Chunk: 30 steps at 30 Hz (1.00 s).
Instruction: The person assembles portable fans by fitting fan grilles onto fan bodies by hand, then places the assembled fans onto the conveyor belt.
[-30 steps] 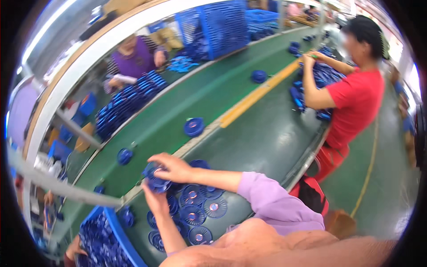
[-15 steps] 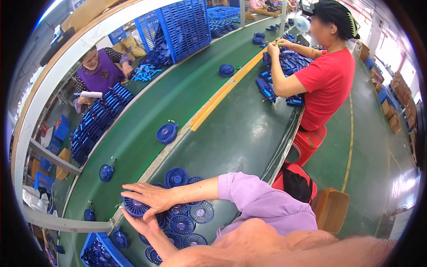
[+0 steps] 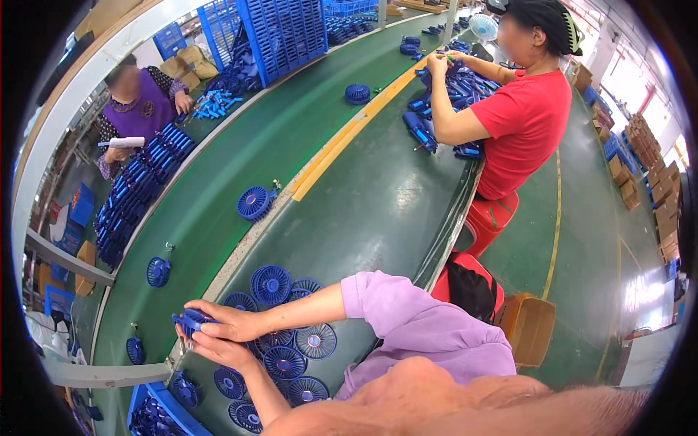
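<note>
Both my hands hold a small blue fan head (image 3: 192, 320), tilted on edge above the table's side by the belt. My right hand (image 3: 236, 324) grips it from the near side, thumb along its edge. Lower down, my left hand (image 3: 227, 354) supports it from beneath with its fingers curled; part of the grip is hidden. Beside and below my hands lie several round blue fan grilles (image 3: 284, 362) on the dark green table (image 3: 349, 225), some overlapping. A blue fan unit (image 3: 186, 389) lies left of my left forearm.
A green conveyor belt (image 3: 211, 218) carries spaced blue fan units (image 3: 254, 203). A blue crate (image 3: 163, 414) of parts stands at the lower left. A metal post (image 3: 109, 374) crosses near my hands. One co-worker in red (image 3: 520, 131) and another in purple (image 3: 138, 109) handle blue parts.
The fan head has been turned from face up to on edge. My right hand has gone from lying spread over it to gripping its side. The whole view has shifted slightly.
</note>
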### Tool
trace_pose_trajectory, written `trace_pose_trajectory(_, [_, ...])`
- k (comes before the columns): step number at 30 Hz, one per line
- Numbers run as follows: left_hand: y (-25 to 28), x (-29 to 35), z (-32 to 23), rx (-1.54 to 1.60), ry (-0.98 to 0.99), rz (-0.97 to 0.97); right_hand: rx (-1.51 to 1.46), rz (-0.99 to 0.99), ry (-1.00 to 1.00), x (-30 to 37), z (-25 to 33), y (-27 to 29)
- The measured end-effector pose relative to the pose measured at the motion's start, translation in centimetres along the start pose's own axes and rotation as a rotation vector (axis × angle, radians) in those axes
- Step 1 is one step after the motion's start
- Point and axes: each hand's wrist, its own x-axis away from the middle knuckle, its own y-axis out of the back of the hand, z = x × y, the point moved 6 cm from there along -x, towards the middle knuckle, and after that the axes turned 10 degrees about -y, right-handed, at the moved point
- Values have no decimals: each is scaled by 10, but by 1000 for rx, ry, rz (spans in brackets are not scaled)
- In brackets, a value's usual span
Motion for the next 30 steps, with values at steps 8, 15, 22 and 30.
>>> trace_pose_trajectory(8, [-14, -22, 84, -135, 180, 620, 138, -366, -336, -32, -47, 112])
trace_pose_trajectory(15, [-14, -101, 182, -652, -332, 655, 639, -470, -289, -29, -67, 163])
trace_pose_trajectory(22, [-42, -139, 249, -928, -382, 645, 965, -489, 10, -18, -68, 151])
trace_pose_trajectory(30, [-70, -135, 221, -938, -477, 696, 914, -556, 13, -18, -68, 157])
